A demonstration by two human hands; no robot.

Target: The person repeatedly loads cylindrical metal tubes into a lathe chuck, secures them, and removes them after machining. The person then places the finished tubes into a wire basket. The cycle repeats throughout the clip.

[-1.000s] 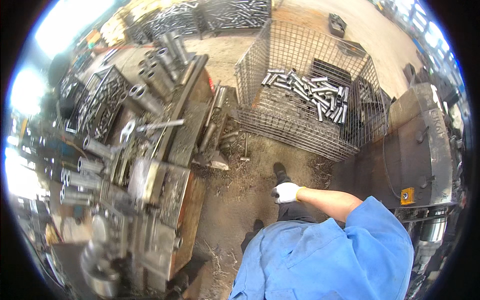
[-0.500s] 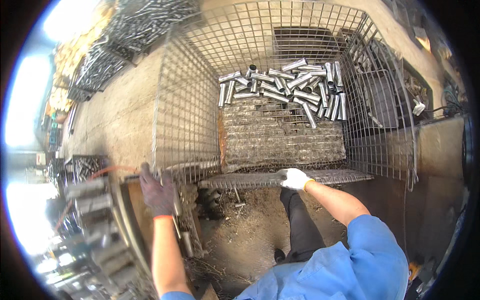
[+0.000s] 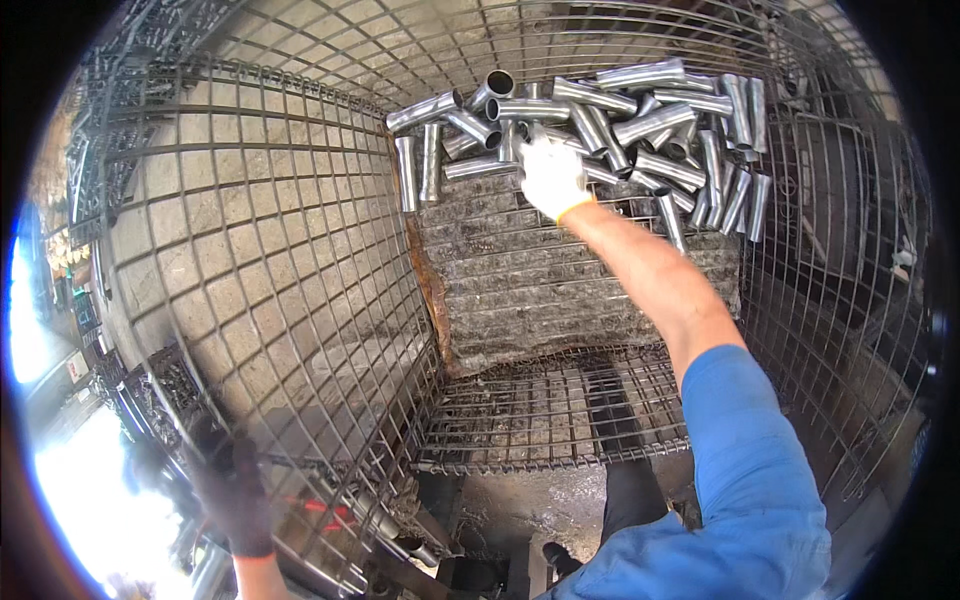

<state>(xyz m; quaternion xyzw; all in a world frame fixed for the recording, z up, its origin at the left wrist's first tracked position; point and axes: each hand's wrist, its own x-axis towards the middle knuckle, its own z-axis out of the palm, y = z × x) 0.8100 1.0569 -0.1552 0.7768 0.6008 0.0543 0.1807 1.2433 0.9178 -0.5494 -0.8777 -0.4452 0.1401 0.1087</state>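
My right hand [image 3: 553, 178], in a white glove with a yellow cuff, reaches over a wire mesh cage [image 3: 255, 215]. It rests against the near side of a pile of shiny metal tubes [image 3: 655, 124]. Glare and the tubes hide how its fingers lie. Several tubes have one flared end, and they lie crisscross at the cage's far end. Out by the cage's left rim is my left hand [image 3: 232, 490], in a dark glove with an orange cuff. Motion smears its fingers, so I cannot make out whether it grips the wire.
The cage floor is a worn slatted board [image 3: 570, 270]. Its near mesh panel [image 3: 540, 410] slopes down low in front of me. Tall mesh walls stand at left, right and back. Outside, at lower left, lie a red object [image 3: 330, 515] and more metal tubes [image 3: 415, 548].
I have leaned in over the cage. My right hand has gone from the near panel's edge to the tube pile. My left hand now sits lower at the left, beside the cage's rim.
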